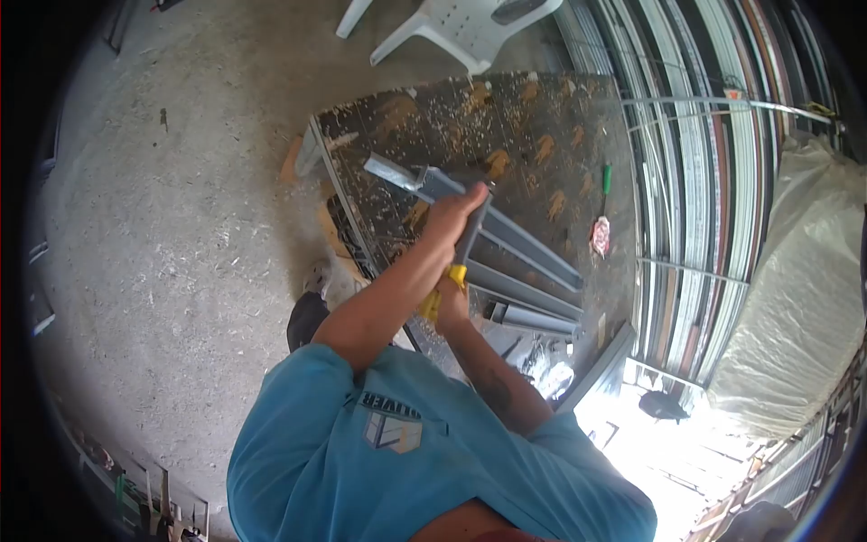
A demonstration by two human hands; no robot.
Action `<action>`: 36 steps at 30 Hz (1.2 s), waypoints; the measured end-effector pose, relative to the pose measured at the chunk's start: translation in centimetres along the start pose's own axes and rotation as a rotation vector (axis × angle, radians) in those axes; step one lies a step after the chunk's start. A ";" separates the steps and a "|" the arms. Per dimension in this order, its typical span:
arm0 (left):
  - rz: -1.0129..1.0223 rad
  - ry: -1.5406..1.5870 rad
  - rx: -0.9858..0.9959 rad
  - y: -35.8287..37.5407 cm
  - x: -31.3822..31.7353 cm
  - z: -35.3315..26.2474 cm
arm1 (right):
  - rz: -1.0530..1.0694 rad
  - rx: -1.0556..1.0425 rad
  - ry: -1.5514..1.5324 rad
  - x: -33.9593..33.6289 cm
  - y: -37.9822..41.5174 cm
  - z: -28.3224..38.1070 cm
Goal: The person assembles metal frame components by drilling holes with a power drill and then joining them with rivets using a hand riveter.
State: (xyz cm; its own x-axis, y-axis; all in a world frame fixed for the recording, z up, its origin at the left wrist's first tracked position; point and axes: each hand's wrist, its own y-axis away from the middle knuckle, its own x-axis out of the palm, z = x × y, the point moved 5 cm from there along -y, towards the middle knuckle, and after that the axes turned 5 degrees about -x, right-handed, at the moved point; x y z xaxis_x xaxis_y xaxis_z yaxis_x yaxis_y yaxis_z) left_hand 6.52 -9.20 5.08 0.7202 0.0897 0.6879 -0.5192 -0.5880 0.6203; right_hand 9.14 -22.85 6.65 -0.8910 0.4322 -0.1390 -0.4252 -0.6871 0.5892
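My right hand is wrapped round the yellow handle of what looks like a hacksaw. Its dark frame slants up and away across the work. My left hand is closed over a long grey metal profile, right beside the front part of the saw; its fingers are partly hidden. A bright end of metal sticks out on the far left of that hand. Two more grey profiles lie nearer to me, roughly parallel, on the dark worktable.
Chips and orange-brown marks cover the worktable. A green-handled tool lies at its right, near a red and white object. A white plastic chair stands beyond. Long profiles are racked at the right, beside plastic sheeting.
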 end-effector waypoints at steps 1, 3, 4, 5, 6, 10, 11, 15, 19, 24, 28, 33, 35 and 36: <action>-0.080 -0.167 0.154 1.9 0.8 -1.4 | 0.013 -0.035 -0.153 0.3 0.7 0.6; -0.066 -0.447 0.438 6.7 1.7 -4.4 | 0.104 -0.005 -0.126 -0.6 2.0 0.9; -0.078 -0.459 0.523 8.7 1.0 -5.2 | 0.251 -0.088 0.267 0.0 3.0 2.2; -0.086 -0.470 0.614 10.5 -0.5 -5.8 | 0.387 -0.181 0.664 1.0 4.2 3.9; -0.200 -0.562 0.738 11.5 -3.6 -5.6 | 0.393 -0.459 0.710 2.6 7.7 8.5; -0.215 -0.234 0.949 15.5 -10.8 -2.8 | 0.842 -0.231 0.784 1.4 11.0 10.5; -0.243 -0.161 0.982 17.0 -10.3 -1.9 | 0.819 -0.234 0.755 0.2 10.9 9.2; -0.148 -0.266 0.833 15.7 -7.3 2.1 | 0.721 -0.344 0.749 -4.3 11.9 8.6; 0.001 -0.889 0.518 12.9 -5.0 7.0 | 0.724 -0.350 0.447 -11.9 12.7 4.2; 0.084 -1.532 0.074 11.5 -3.6 11.9 | 0.478 -0.412 0.803 -18.1 11.3 -5.4; -0.015 -1.558 0.227 8.9 -6.5 14.0 | 0.246 -0.620 0.652 -19.7 10.3 -11.0; -0.239 -1.828 0.269 8.9 -5.0 11.6 | -0.959 -0.494 0.754 -27.8 16.1 -11.7; -0.291 -1.435 0.712 9.5 -4.7 10.1 | -1.266 -0.189 0.715 -29.5 17.2 -17.3; -0.333 -1.449 0.726 9.4 -4.8 9.2 | -1.360 -0.093 0.665 -30.0 17.0 -19.4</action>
State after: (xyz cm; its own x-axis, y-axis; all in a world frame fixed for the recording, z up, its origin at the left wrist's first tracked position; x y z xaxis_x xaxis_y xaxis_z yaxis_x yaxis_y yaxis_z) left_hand 2.45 -22.59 4.15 0.7676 -0.2503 -0.5900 -0.2544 -0.9639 0.0779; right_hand 25.60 -58.82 5.35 0.2787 0.4323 -0.8576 -0.9443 -0.0394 -0.3268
